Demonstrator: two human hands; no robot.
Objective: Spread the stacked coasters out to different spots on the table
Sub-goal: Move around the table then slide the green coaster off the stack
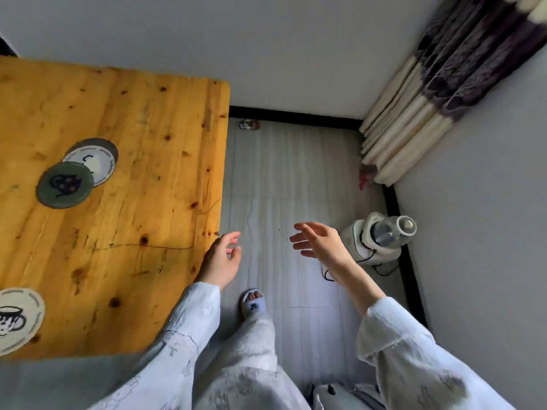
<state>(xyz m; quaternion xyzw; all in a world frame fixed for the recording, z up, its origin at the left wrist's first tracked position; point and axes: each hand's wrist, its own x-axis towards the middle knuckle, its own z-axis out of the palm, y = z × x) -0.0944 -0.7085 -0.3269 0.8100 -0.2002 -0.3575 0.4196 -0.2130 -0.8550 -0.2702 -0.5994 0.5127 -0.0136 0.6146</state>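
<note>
- Landmark: the wooden table [133,173] occupies the left side of the view; all positions below refer to it.
- A green coaster [64,184] lies flat on the table's left-centre area. It overlaps a white coaster [99,164], which in turn rests on a grey coaster [97,143]; the three form a partly fanned stack.
- A separate cup-print coaster [19,319] lies alone near the table's near-left edge, well apart from the stack.
- Left hand [222,258]: located at the table's right edge, just off the tabletop. Fingers are loosely curled and hold nothing.
- Right hand [321,242]: located over the floor [281,179], well to the right of the table. Fingers are extended, palm relaxed, holding nothing.
- All coasters lie left of both hands; neither hand touches any coaster.
- A white appliance [376,241] stands on the floor beyond the right hand.
</note>
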